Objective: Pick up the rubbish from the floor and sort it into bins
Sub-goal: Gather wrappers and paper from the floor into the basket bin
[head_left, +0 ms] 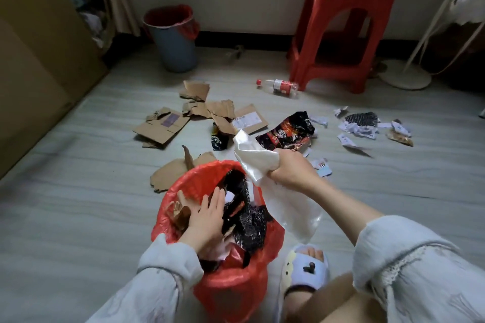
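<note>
— What are the hands doing?

— The left hand lies flat with straight fingers, pressing on the dark wrappers inside the near bin, which has a red liner. The right hand is clenched round a white plastic bag, holding it just over the bin's right rim; part of the bag hangs down beside the bin.

— And the rest of the rubbish?

— It lies on the floor beyond the bin. Torn cardboard pieces spread to the left, and one piece touches the bin's far side. A black and red snack packet sits just behind the right hand. Paper scraps are scattered to the right, and a plastic bottle lies on its side next to the red stool.

— Anything else around?

— A second bin, blue-grey with a red liner, stands by the wall, well apart. A slippered foot rests just beside the near bin.
</note>
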Demonstrator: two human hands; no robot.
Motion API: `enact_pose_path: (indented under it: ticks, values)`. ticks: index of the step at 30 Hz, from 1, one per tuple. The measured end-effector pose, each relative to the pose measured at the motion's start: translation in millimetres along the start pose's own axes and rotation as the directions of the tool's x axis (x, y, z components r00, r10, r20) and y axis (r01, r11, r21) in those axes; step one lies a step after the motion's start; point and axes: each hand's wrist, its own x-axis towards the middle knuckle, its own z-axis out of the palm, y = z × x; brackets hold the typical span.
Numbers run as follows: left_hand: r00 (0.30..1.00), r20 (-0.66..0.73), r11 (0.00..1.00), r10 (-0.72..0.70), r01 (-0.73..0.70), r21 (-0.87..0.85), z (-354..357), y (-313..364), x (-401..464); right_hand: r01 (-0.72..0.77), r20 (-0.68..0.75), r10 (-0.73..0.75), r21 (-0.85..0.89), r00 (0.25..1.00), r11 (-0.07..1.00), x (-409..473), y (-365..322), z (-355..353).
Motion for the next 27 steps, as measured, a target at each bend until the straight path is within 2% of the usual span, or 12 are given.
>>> enact_pose_path:
  ticks: [3,6,7,8,11,14,16,21,27]
  values:
    - [0.995,0.069,0.950,0.071,-0.047,-0.308,-21,-4,-5,-0.020,0.002,0.020,0.039,1.000,0.999,2,-3,3]
    - [0.990,0.037,0.788,0.138,-0.087,-0.609,-29,-10,-10,-0.031,-0.013,0.032,0.082,0.999,0.996,4,-7,6]
    - [0.990,0.005,0.749,0.141,-0.103,-0.655,-31,-10,-12,-0.033,-0.015,0.035,0.092,0.999,0.995,4,-8,8]
    - [0.991,-0.046,0.758,0.128,-0.127,-0.639,-31,-9,-13,-0.036,-0.015,0.037,0.096,0.999,0.995,4,-9,10]
    - [0.979,-0.175,0.914,0.107,-0.166,-0.369,-26,-2,-12,-0.051,-0.011,0.053,0.104,0.999,0.993,2,-10,16]
    - [0.971,-0.203,0.976,0.124,-0.156,-0.149,-12,8,-8,-0.064,-0.012,0.066,0.112,0.998,0.992,2,-11,19]
    - [0.980,-0.180,0.994,0.088,-0.098,-0.050,1,9,-4,-0.064,-0.012,0.066,0.117,0.998,0.991,4,-11,18]
    - [0.994,-0.093,0.995,-0.050,0.041,-0.093,23,-3,-1,-0.068,-0.017,0.071,0.121,0.997,0.990,7,-11,15]
    - [0.989,0.082,0.971,-0.122,0.136,-0.195,29,2,4,-0.085,-0.012,0.087,0.099,0.996,0.991,12,-9,18]
